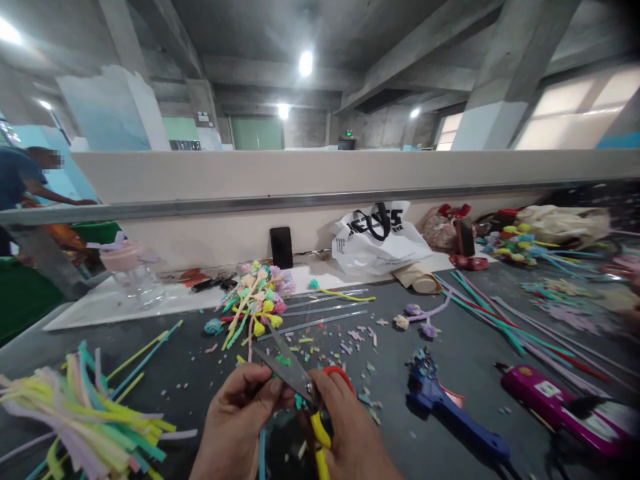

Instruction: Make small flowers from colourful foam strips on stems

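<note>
At eight o'clock, a stem pile [90,417] is spread on the dark table [210,363]. At seven, a blue stem [262,450] is pinched in the left hand [243,410], its upper part hidden by fingers. At six, scissors [299,377] are gripped by the right hand [347,417], the blades parted, tips pointing toward ten. Between four and five, a blue tool [450,410] is seen.

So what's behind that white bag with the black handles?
Around the white bag, a pale partition shows behind it, with a metal rail running along. Anything directly behind the bag is covered, so I can't tell.
</note>
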A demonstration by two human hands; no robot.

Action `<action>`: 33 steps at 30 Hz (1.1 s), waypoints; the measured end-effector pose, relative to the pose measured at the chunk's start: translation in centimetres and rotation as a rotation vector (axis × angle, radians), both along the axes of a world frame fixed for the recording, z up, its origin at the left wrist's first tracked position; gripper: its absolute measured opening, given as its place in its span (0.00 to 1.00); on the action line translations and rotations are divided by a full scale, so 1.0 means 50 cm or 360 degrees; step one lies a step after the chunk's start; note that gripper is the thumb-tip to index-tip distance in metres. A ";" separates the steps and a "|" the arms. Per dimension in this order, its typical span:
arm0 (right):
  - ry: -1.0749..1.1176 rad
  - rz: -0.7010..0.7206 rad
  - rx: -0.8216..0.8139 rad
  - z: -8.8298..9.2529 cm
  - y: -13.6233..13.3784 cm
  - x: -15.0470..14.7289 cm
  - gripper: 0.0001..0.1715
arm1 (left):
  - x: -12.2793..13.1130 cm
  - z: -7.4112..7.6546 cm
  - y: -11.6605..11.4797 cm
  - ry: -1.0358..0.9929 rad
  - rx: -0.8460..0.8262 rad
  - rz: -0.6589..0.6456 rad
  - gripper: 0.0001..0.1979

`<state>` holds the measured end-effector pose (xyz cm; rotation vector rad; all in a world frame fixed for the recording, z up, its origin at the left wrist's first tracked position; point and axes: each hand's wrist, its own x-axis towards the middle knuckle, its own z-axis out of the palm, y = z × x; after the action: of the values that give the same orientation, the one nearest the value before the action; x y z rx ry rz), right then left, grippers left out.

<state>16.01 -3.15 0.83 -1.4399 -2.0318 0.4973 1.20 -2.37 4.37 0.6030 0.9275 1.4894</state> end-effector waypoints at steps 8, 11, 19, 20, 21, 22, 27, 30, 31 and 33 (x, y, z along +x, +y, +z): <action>0.0187 0.0079 0.0066 -0.019 0.000 0.005 0.28 | 0.009 -0.001 0.001 -0.0030 -0.0077 0.0065 0.17; 0.0318 0.0119 0.0058 -0.017 0.003 0.009 0.24 | 0.004 -0.002 0.003 0.0030 -0.0036 0.0058 0.16; 0.1271 0.0152 -0.0207 0.008 0.016 0.016 0.27 | -0.013 -0.020 0.000 0.0866 0.0377 -0.0139 0.08; 0.1385 0.0216 -0.0247 0.013 0.013 0.015 0.28 | -0.014 -0.022 -0.005 0.1016 0.0444 -0.0135 0.07; 0.1484 0.0263 -0.0284 0.019 0.011 0.013 0.30 | -0.014 -0.024 -0.010 0.1163 0.0519 -0.0128 0.06; 0.1565 0.0289 -0.0310 0.024 0.008 0.010 0.32 | -0.015 -0.027 -0.015 0.1299 0.0596 -0.0125 0.06; 0.1659 0.0252 -0.0317 0.035 0.003 -0.003 0.29 | -0.009 -0.035 -0.025 0.1531 0.0670 -0.0300 0.06; 0.1602 0.0312 -0.0287 0.033 0.003 0.002 0.24 | 0.000 -0.031 -0.020 0.1202 0.0364 -0.0626 0.11; 0.1589 0.0351 -0.0299 0.031 0.003 0.005 0.23 | 0.002 -0.027 -0.017 0.1042 0.0247 -0.0761 0.12; 0.1587 0.0441 -0.0336 0.026 0.003 0.011 0.22 | 0.004 -0.019 -0.011 0.0766 0.0061 -0.1066 0.13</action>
<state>16.56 -2.99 2.11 -0.7312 -1.3583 1.2721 1.38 -2.93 3.43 1.1990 0.9278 0.7692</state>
